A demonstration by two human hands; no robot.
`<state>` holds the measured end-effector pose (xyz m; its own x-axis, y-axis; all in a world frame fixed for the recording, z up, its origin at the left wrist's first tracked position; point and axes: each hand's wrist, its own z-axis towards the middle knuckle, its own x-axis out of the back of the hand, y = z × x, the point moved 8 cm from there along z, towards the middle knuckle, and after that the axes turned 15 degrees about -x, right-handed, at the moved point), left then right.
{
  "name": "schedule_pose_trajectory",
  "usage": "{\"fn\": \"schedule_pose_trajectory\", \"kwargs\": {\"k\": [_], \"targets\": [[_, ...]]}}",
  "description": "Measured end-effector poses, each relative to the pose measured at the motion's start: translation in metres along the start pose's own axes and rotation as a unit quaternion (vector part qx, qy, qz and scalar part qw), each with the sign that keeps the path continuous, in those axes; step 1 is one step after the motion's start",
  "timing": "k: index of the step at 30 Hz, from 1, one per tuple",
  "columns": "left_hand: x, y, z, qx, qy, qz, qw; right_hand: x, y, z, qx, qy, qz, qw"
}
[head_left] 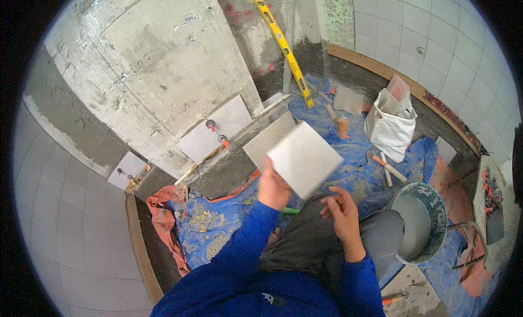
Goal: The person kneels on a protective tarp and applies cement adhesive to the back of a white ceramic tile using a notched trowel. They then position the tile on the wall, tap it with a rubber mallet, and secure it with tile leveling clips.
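Observation:
My left hand (pixel 274 184) grips a square white tile (pixel 305 159) by its left edge, the thumb lying over the pale face. Behind that tile, a second piece with a finely ribbed surface (pixel 269 139) shows; whether my hand holds it too is hidden. My right hand (pixel 343 216) hovers just below the tile's lower right corner, apart from it, with its fingers loosely spread and nothing in them. Beyond the tile, a low ledge with rough grey mortar (pixel 218 182) runs along the wall, with white tile (pixel 235 120) set above it around pipe fittings (pixel 218 133).
A yellow spirit level (pixel 283 51) leans at the back wall. Blue sheeting (pixel 357 164) covers the floor. At right stand a white sack (pixel 390 126), a hammer (pixel 389 168) and a bucket of grey mix (pixel 418 221). A trowel (pixel 406 296) lies on a board at lower right.

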<state>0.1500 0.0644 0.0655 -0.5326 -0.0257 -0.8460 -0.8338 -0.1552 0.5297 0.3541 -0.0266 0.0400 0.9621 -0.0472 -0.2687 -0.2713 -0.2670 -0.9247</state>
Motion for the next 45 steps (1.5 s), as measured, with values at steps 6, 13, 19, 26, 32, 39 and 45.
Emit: {"fn": "schedule_pose_trajectory", "kwargs": {"k": [6,13,19,26,32,39,45], "targets": [[-0.028,0.227,0.072,-0.194,-0.023,0.202,0.960,0.037,-0.015,-0.016,0.010,0.102,-0.078,0.992],[-0.101,0.349,0.070,-0.330,-0.070,0.287,0.897,0.057,-0.031,-0.020,0.016,0.143,-0.046,0.989],[-0.126,0.358,0.060,-0.389,-0.099,0.267,0.876,0.080,-0.025,-0.018,0.067,0.197,-0.008,0.978],[-0.129,0.322,0.064,-0.263,-0.100,0.185,0.942,0.089,-0.041,-0.032,0.095,0.230,0.014,0.968],[-0.140,0.287,0.068,-0.207,-0.110,0.187,0.954,0.108,-0.096,-0.079,0.157,0.429,-0.523,0.720],[-0.153,0.174,0.067,-0.095,-0.178,0.165,0.965,0.108,-0.080,-0.079,0.192,0.394,-0.626,0.645],[-0.161,0.016,0.010,0.135,-0.243,0.039,0.960,0.113,-0.087,-0.100,0.202,0.443,-0.536,0.689]]}}
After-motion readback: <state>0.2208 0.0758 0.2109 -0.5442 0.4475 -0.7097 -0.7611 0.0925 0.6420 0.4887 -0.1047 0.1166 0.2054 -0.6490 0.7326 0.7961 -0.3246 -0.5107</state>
